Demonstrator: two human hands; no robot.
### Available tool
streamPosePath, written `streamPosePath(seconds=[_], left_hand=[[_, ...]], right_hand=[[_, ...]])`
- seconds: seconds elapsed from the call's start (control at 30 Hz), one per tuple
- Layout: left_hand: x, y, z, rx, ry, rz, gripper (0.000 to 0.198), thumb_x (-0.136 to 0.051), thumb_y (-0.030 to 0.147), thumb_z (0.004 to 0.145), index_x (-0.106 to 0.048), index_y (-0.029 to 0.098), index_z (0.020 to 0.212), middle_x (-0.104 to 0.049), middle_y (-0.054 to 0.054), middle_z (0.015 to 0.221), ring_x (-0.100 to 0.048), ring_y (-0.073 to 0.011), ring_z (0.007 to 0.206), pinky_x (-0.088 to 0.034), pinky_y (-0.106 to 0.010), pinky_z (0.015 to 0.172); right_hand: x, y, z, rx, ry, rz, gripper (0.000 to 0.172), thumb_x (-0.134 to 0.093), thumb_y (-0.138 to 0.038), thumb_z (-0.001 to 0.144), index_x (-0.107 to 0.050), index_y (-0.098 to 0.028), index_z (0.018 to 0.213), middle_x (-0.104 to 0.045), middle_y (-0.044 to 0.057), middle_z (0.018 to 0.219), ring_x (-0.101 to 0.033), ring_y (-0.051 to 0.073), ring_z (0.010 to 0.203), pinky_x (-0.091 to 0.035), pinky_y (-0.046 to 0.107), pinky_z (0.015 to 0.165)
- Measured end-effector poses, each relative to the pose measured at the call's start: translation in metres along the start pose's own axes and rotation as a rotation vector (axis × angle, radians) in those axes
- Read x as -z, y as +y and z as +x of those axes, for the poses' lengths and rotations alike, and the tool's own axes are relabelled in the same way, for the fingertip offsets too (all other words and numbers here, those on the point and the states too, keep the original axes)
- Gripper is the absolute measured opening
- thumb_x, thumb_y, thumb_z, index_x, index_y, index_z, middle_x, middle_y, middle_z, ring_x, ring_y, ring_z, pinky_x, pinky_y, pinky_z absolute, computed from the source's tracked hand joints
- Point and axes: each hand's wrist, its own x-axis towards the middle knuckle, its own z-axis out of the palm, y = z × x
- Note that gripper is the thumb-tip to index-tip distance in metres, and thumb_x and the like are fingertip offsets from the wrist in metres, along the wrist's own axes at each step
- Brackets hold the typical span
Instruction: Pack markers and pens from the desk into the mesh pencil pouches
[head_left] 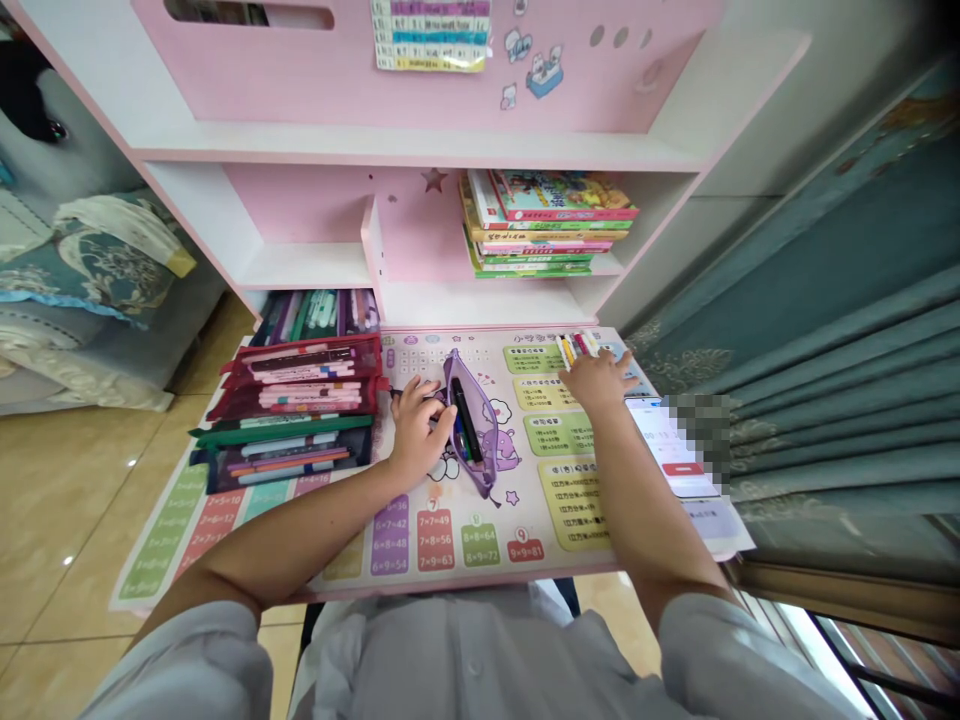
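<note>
A purple zip pencil pouch [489, 468] lies unzipped in the middle of the desk, its mouth gaping. Inside it rest a black pen [466, 420] and a few darker blue and green pens. My left hand [420, 428] grips the pouch's left edge, with the thumb at the rim and the fingers curled. Over at the back right, my right hand [601, 380] reaches palm down with its fingers spread. Just beyond its fingertips is a small group of white, yellow and red markers [577, 347], partly covered by the hand.
Several mesh pouches full of pens [300, 375] are stacked at the left. A phone [671, 440] lies right of my right forearm. Books [551, 225] are piled on the pink shelf behind. A printed mat [480, 540] covers the desk; a curtain [810, 330] hangs at right.
</note>
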Motion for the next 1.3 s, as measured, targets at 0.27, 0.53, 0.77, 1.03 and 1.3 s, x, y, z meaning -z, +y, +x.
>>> streamPosePath(seconds=[0.27, 0.53, 0.77, 1.03, 1.3], left_hand=[[0.001, 0.000, 0.000, 0.000, 0.001, 0.002, 0.026, -0.058, 0.030, 0.090, -0.055, 0.021, 0.065, -0.066, -0.008, 0.124, -0.043, -0.0331, 0.138, -0.032, -0.063, 0.112], [0.000, 0.001, 0.000, 0.009, 0.000, -0.009, 0.028, -0.058, 0.030, 0.089, -0.053, 0.021, 0.063, -0.067, -0.008, 0.123, -0.043, -0.0331, 0.138, -0.031, -0.064, 0.112], [-0.001, 0.000, 0.000, 0.006, 0.007, -0.006, 0.027, -0.058, 0.029, 0.089, -0.054, 0.021, 0.064, -0.067, -0.007, 0.122, -0.044, -0.0330, 0.137, -0.032, -0.064, 0.112], [0.000, -0.001, 0.000, -0.002, 0.012, 0.000, 0.025, -0.059, 0.028, 0.089, -0.056, 0.021, 0.066, -0.066, -0.008, 0.123, -0.044, -0.0334, 0.138, -0.033, -0.063, 0.111], [0.000, 0.001, 0.000, 0.009, 0.010, 0.009, 0.025, -0.059, 0.027, 0.089, -0.055, 0.021, 0.066, -0.067, -0.007, 0.125, -0.043, -0.0328, 0.138, -0.033, -0.062, 0.111]], right_hand=[[-0.002, -0.002, 0.004, -0.064, -0.020, -0.078, 0.049, -0.054, -0.041, 0.086, -0.061, -0.014, 0.126, -0.036, 0.022, 0.153, -0.010, 0.045, 0.148, -0.019, 0.076, 0.108], [-0.004, -0.004, 0.004, -0.040, -0.050, -0.081, 0.049, -0.052, -0.033, 0.085, -0.061, -0.009, 0.127, -0.041, 0.026, 0.150, -0.016, 0.044, 0.147, -0.019, 0.076, 0.108], [0.011, -0.024, -0.025, 0.141, 0.143, 0.217, 0.019, -0.058, -0.029, 0.077, -0.071, -0.016, 0.077, -0.046, 0.016, 0.150, -0.018, 0.042, 0.148, -0.023, 0.073, 0.110], [0.033, -0.065, -0.099, 0.581, 0.035, 0.679, 0.018, -0.060, -0.021, 0.070, -0.058, -0.021, 0.052, -0.059, 0.008, 0.138, -0.032, 0.033, 0.145, -0.024, 0.057, 0.118], [0.035, -0.083, -0.136, 0.674, -0.234, 0.430, 0.019, -0.064, -0.020, 0.067, -0.056, -0.018, 0.049, -0.051, 0.014, 0.148, -0.019, 0.040, 0.150, -0.022, 0.067, 0.114]])
